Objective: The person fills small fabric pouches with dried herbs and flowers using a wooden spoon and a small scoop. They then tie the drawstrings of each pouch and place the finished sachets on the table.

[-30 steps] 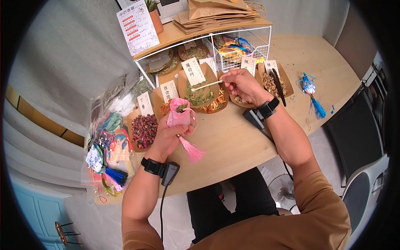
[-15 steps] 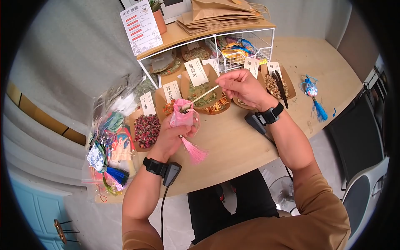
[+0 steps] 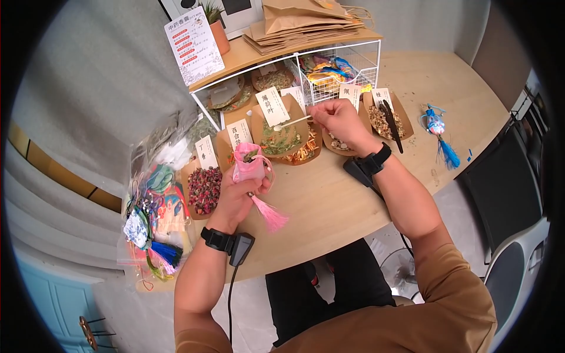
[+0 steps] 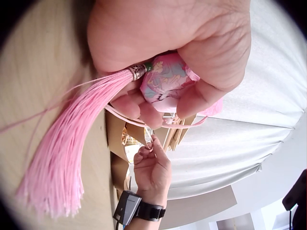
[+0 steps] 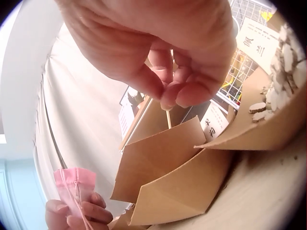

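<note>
My left hand (image 3: 234, 197) grips a pink drawstring pouch (image 3: 248, 171), its mouth facing up with dark green dried bits inside. From the pouch's base hangs a pink tassel (image 4: 67, 139), large in the left wrist view. Farther right, my right hand (image 3: 341, 119) pinches the thin handle of a small pale spoon (image 3: 296, 121). The spoon's white tip lies over the green dried leaves (image 3: 279, 142) in a brown paper tray (image 3: 259, 125), below its labelled card. In the right wrist view a tray wall (image 5: 163, 153) hides the spoon's lower end.
Dried rosebuds (image 3: 204, 189) fill a tray left of the pouch. Right of my right hand, a black utensil (image 3: 391, 126) lies across a tray of brown chips. A blue tasselled sachet (image 3: 436, 125) lies farther right. Behind stands a shelf (image 3: 235, 54) with a wire basket (image 3: 365, 79).
The spoon's tip went from the leaf tray to the pouch's mouth, then back over the leaves. My left hand keeps its grip on the pouch.
</note>
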A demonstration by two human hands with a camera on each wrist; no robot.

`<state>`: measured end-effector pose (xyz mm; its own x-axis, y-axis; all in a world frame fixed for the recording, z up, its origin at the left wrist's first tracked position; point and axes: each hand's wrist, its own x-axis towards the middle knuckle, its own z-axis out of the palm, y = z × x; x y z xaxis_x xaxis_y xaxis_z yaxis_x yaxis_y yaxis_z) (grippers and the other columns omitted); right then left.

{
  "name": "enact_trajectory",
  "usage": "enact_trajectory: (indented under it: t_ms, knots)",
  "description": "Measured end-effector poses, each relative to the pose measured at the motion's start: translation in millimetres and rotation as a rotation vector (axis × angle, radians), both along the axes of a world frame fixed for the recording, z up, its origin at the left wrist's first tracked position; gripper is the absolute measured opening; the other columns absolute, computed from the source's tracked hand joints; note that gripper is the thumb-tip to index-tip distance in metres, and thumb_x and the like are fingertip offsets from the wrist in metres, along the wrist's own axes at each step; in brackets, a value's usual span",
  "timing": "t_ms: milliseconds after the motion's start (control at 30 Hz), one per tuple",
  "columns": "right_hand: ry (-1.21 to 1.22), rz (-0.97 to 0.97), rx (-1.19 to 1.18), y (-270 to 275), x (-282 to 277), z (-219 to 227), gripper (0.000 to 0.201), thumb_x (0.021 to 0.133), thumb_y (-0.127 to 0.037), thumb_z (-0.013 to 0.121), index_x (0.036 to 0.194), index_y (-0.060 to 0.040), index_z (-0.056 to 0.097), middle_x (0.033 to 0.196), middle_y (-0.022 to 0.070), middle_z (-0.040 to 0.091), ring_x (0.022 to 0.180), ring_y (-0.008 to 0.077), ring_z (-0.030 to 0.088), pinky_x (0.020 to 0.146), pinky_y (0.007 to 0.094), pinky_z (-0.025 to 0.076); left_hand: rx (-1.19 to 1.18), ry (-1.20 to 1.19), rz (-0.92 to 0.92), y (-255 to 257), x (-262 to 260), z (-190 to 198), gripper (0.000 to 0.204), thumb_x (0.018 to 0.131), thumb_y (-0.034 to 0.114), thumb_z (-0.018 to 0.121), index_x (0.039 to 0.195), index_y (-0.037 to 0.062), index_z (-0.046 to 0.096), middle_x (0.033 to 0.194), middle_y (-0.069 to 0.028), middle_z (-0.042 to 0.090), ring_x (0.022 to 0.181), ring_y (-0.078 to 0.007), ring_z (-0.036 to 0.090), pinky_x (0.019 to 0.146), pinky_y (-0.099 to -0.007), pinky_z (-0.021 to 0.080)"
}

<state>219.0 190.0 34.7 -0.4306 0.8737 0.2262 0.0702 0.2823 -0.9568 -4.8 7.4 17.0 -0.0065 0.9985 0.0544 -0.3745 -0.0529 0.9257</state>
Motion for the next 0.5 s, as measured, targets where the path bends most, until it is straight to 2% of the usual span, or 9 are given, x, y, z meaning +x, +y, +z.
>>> enact_trajectory:
  t_ms: [133,333,500]
  knots:
    - [-0.074,0.004,-0.028,-3.3,1.4,5.7,0.013,0.091,-0.011,0.064,0.087,0.0005,0.068,0.067,-0.0007,0.06,0.052,0.0033,0.049,0.046,0.0194,0.039,0.001,-0.001,0.008,-1.0,0.7,0.8,0.033,0.079,0.006,0.065,0.11,-0.0012,0.056,0.086,-0.0082,0.063,0.075,-0.0141,0.06,0.065,-0.0242,0.046]
    - [-0.097,0.083,-0.081,1.2,2.3,3.1,0.009,0.088,-0.006,0.062,0.085,0.0015,0.067,0.067,0.0011,0.061,0.052,0.0053,0.052,0.044,0.0202,0.041,0.012,0.016,-0.016,-0.8,0.8,2.2,0.033,0.079,0.007,0.066,0.11,-0.0013,0.056,0.088,-0.008,0.063,0.075,-0.0135,0.06,0.064,-0.023,0.046]
    - [0.002,0.122,-0.292,-2.5,-0.7,6.4,0.012,0.086,-0.007,0.063,0.076,-0.0008,0.066,0.063,0.0014,0.06,0.05,0.0061,0.052,0.044,0.0203,0.042,0.01,0.013,-0.016,-0.7,1.4,3.0,0.033,0.079,0.008,0.066,0.109,-0.0011,0.057,0.086,-0.0073,0.064,0.074,-0.0133,0.06,0.065,-0.023,0.046]
